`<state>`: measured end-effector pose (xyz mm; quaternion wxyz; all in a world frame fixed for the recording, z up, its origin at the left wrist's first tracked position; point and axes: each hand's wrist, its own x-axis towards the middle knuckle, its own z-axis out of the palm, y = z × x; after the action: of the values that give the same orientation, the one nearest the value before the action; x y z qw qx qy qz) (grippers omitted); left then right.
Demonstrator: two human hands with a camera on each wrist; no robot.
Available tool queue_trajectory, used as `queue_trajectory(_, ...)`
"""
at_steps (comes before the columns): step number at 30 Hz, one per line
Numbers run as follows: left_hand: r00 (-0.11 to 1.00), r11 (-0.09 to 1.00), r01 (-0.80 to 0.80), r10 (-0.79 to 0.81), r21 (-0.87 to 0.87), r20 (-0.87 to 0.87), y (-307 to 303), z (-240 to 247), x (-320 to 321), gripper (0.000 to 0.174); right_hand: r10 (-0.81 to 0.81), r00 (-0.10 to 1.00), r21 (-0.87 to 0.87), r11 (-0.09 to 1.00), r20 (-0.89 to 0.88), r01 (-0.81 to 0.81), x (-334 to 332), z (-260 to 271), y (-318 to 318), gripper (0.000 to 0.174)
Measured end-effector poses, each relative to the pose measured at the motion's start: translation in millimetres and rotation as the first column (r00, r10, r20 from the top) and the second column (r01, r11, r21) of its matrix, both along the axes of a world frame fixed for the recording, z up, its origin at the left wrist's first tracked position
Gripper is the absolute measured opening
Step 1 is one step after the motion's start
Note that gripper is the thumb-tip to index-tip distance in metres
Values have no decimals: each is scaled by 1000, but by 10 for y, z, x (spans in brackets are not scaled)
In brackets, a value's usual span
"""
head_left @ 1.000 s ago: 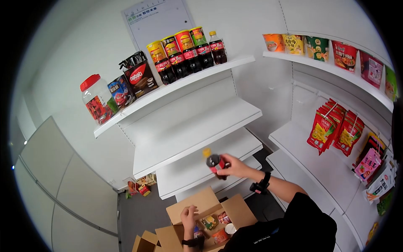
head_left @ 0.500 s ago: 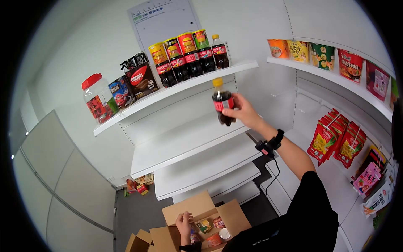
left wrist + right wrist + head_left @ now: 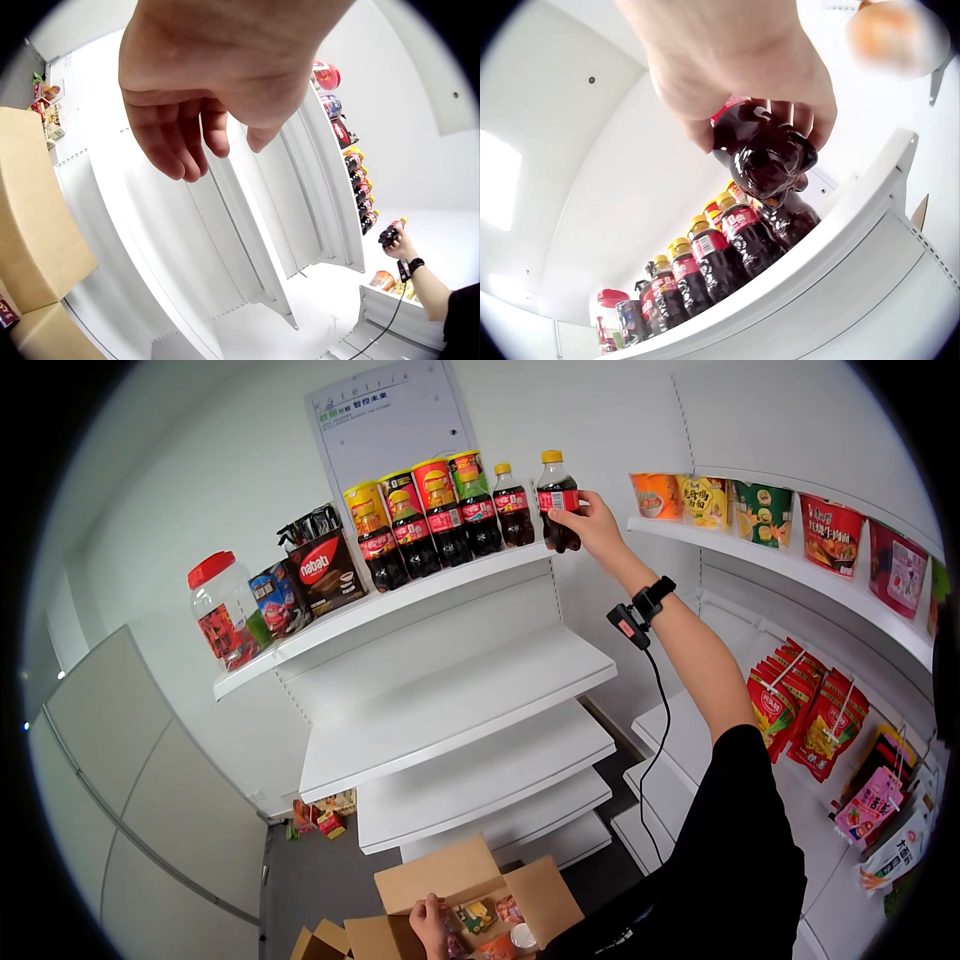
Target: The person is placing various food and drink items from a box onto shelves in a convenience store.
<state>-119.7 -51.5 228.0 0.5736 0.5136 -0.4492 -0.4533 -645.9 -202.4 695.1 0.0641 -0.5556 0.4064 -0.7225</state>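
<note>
My right hand (image 3: 598, 532) grips a dark soda bottle (image 3: 558, 502) with a yellow cap and red label, upright at the right end of the top shelf (image 3: 400, 603). In the right wrist view the bottle's base (image 3: 765, 157) shows above the shelf edge, my fingers curled round its side. Just left of it stands a row of similar bottles (image 3: 512, 506). My left hand (image 3: 430, 925) hangs over the open cardboard box (image 3: 440, 870), holding nothing; its fingers are loosely curled in the left wrist view (image 3: 217, 82).
Yellow-lidded cans (image 3: 432, 472) stand behind the bottles; a nabati pack (image 3: 328, 570) and a red-lidded jar (image 3: 228, 615) are further left. Noodle cups (image 3: 765, 512) line the right shelf, above hanging red snack bags (image 3: 828, 725). Lower shelves (image 3: 460, 710) lie below. A cable hangs from my right wrist.
My right hand has lifted the bottle from above the lower shelves up to the top shelf's right end. My left hand has stayed over the box.
</note>
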Motion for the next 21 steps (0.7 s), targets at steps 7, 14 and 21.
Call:
queue_trajectory(7,998,998,-50,49,31,25,242,239,-63,31,-55,998,-48,997,35,57,-272,198,-363,66)
queue_trajectory(14,991,992,-122,123,-18,60,441,523,-164,31,-39,999,-19,999,15,39,-433,212,-760,62)
queue_trajectory(21,967,972,-235,234,1,103,466,377,-131,34,-167,985,18,986,-48,168,-584,84,-1173,59)
